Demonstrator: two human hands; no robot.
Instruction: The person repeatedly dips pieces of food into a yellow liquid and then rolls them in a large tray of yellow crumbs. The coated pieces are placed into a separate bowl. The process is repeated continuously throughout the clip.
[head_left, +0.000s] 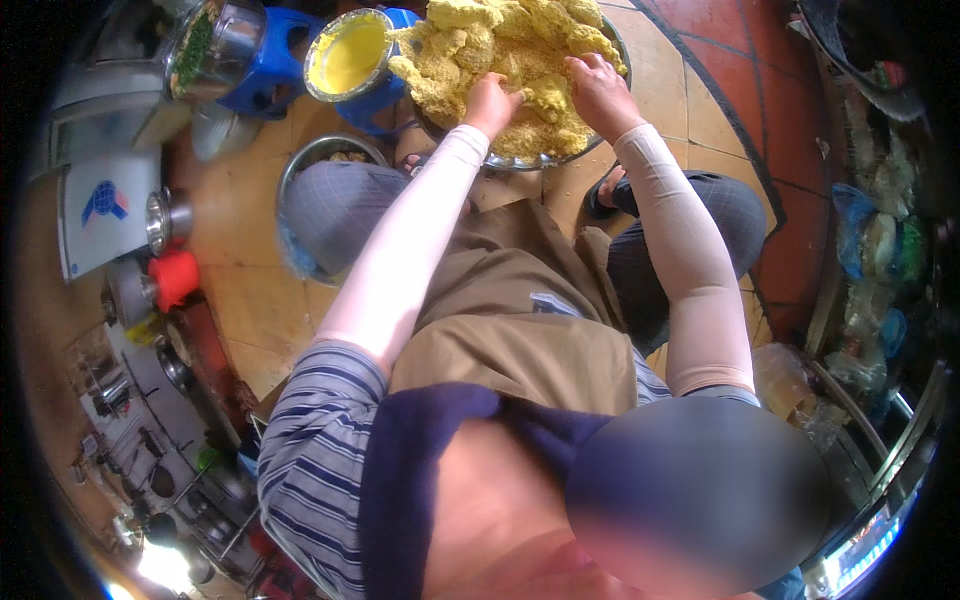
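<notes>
A wide round metal tray at the top is heaped with yellow breaded pieces and loose crumbs. My left hand is over the heap, fingers bent at a yellow coated piece near the middle. On that piece's other side, my right hand reaches into the crumbs with curled fingers. Whether either hand grips anything cannot be told. Left of the tray, a metal bowl of yellow batter rests on a blue plastic stool.
A metal pot with chopped greens stands on another blue stool at the upper left. Beside my left knee is a metal basin, partly covered by the leg. A red object and metal pots lie farther left. Bagged goods line the right side.
</notes>
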